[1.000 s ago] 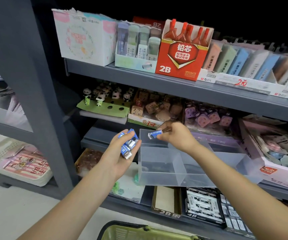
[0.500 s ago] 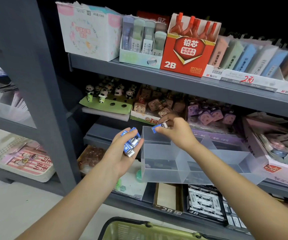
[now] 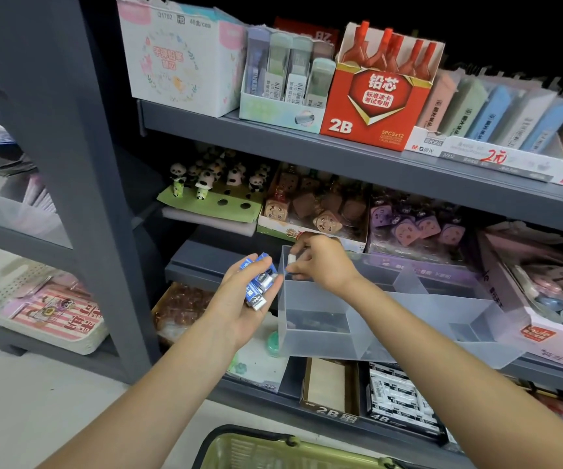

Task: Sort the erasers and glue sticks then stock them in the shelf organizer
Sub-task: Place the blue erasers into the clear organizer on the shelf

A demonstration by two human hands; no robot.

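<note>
Grey shelves (image 3: 358,164) stacked with stationery fill the view, a thick upright post (image 3: 80,164) closing off the left. On the middle shelf sits a clear organizer (image 3: 392,319), its front overhanging the shelf lip; dividers split it into compartments, and the left front one shows bare floor with room to reach in from above. Just beside its left wall, the left hand (image 3: 239,299) holds a bunch of erasers (image 3: 258,282), fingers curled round them: small white blocks in blue sleeves with white print. The right hand (image 3: 320,262) hovers over the organizer's back left corner, its fingers pinching one eraser (image 3: 292,259), whose white end shows through the wall. Display boxes crowd close behind that corner. Below, a green basket (image 3: 273,451) rim edges into view.
</note>
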